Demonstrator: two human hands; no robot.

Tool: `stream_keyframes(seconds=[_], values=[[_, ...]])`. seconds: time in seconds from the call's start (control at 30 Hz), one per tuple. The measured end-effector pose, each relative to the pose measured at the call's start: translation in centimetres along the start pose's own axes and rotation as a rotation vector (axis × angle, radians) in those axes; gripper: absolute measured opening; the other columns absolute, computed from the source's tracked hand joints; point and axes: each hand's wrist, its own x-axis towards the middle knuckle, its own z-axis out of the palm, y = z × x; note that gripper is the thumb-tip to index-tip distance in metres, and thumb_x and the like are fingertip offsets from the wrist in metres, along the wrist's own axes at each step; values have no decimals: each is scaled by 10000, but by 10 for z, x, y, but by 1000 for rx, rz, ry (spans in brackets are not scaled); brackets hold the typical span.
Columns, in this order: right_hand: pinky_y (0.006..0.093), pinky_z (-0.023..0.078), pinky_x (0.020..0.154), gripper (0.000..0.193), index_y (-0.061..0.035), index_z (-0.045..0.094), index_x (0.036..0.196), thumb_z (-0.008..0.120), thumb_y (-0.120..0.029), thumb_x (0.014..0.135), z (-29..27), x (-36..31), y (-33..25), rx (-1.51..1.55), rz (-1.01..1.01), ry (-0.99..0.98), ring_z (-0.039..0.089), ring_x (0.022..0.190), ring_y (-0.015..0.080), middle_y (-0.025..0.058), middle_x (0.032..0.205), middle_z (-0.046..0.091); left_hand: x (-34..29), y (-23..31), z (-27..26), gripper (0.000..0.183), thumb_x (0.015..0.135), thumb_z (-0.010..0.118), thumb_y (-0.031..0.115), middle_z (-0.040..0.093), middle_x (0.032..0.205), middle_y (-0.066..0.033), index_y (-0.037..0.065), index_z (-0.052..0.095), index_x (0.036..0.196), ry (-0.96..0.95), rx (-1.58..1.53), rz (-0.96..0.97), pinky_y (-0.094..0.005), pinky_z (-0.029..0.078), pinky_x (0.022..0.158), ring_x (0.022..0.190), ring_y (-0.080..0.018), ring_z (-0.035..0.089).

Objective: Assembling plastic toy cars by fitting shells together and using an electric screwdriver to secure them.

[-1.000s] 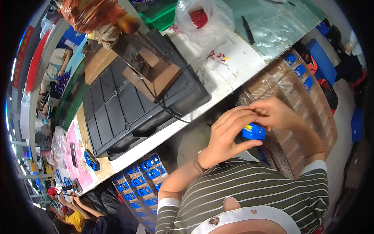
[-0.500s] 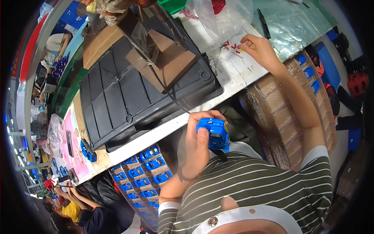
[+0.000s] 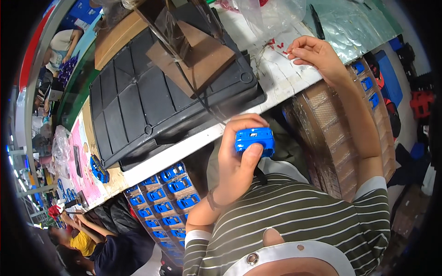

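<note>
My left hand [image 3: 230, 161] is closed around a blue toy car body [image 3: 254, 139], held in front of my chest with the thumb pressed on its near side. Over the white tabletop, my right hand [image 3: 324, 60] has thumb and forefinger pinched together. A tiny red piece [image 3: 290, 52] shows at those fingertips, partly hidden by them. Beside the fingers lie several more small red pieces [image 3: 272, 43], scattered on the table [image 3: 286, 78].
A large black plastic crate [image 3: 133, 106] carries a brown board stand [image 3: 198, 55]. Trays of blue car bodies [image 3: 162, 207] stand below the table's left edge; another tray [image 3: 322, 110] is at right. A clear bag [image 3: 276, 18] and black tool [image 3: 316, 22] lie far right. Co-workers sit left.
My left hand has raised and tilted the blue car body, so its open side no longer shows. My right hand has shifted slightly right, its fingertips drawn together beside the red pieces.
</note>
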Motion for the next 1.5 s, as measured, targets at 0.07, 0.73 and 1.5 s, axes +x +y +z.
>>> stream_keyframes(seconds=[0.07, 0.73, 1.5], values=[[175, 476, 705, 149, -31, 559, 938, 578, -157, 860, 7, -12, -9, 187, 101, -59, 584, 795, 82, 46, 883, 592, 3, 3, 5, 409, 856, 536, 360, 498, 1032, -147, -11, 472, 1014, -1, -2, -10, -333, 442, 830, 948, -238, 552], [210, 483, 669, 164, 10, 636, 936, 622, -94, 809, 51, -62, -60, 89, -52, -172, 589, 699, 90, 62, 785, 628, 12, -2, 17, 305, 831, 599, 141, 445, 1008, -83, 7, 449, 1062, 42, 24, 115, -241, 372, 793, 888, -130, 446], [180, 430, 618, 124, -12, 623, 873, 646, -99, 788, 72, -73, -80, 86, 121, -259, 539, 663, 52, 14, 769, 603, 9, -12, 11, 387, 736, 694, 102, 483, 998, -131, 4, 483, 1045, 83, 101, 293, -325, 363, 863, 959, -232, 465]])
